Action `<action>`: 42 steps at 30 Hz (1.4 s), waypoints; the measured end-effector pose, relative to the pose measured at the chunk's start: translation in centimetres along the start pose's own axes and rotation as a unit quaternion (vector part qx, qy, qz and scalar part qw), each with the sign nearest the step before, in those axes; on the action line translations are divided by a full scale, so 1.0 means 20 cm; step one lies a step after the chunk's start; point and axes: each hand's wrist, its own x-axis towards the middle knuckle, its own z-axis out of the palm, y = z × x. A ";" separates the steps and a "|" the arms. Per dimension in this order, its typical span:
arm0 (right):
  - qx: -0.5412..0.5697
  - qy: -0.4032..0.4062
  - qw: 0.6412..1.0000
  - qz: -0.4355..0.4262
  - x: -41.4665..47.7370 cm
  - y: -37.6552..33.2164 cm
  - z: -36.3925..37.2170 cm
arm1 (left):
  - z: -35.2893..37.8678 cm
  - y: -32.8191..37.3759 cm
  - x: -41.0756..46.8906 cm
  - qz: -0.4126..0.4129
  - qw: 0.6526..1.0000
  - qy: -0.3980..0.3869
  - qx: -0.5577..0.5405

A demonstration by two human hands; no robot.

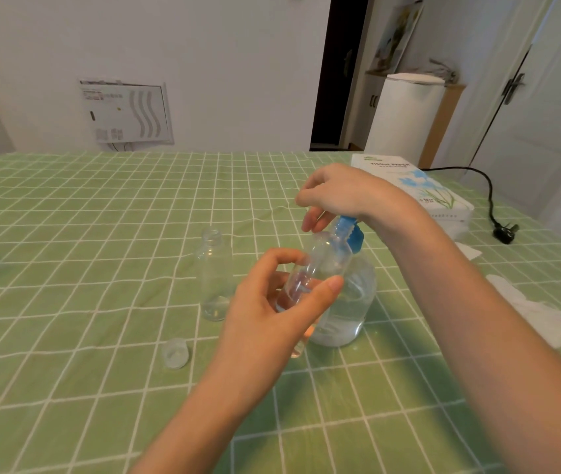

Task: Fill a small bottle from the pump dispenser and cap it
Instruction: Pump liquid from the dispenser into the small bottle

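My left hand (272, 302) grips a small clear bottle (320, 265), tilted with its mouth up under the blue pump head (351, 230) of the clear dispenser (351, 302). My right hand (337, 196) rests on top of the pump head, palm down, fingers hanging loosely over its front. The dispenser stands on the green checked tablecloth (84, 234) and holds clear liquid. A second clear small bottle (214, 275) stands upright and uncapped to the left. A clear cap (175, 352) lies on the cloth in front of it.
A tissue box (419, 189) sits at the back right, with crumpled white tissues (542, 316) on the cloth at the right. A black power cable and plug (505, 230) lie past the box near the table's right edge.
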 end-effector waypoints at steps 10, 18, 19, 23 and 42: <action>-0.012 0.011 1.000 -0.014 -0.04 0.00 0.02 | 0.00 0.00 0.00 -0.012 1.000 0.007 0.004; -0.015 0.001 1.000 -0.014 -0.01 -0.03 -0.02 | 0.02 0.02 0.00 -0.010 1.000 0.004 -0.022; -0.017 -0.001 1.000 -0.011 0.00 -0.02 -0.02 | 0.02 0.02 0.00 -0.012 1.000 0.005 -0.022; -0.031 -0.011 0.999 0.000 0.00 0.00 -0.01 | 0.01 0.01 0.00 -0.021 1.000 0.008 -0.001; -0.010 0.005 1.000 -0.014 -0.02 -0.02 -0.02 | 0.01 0.01 0.00 -0.016 1.000 0.009 -0.004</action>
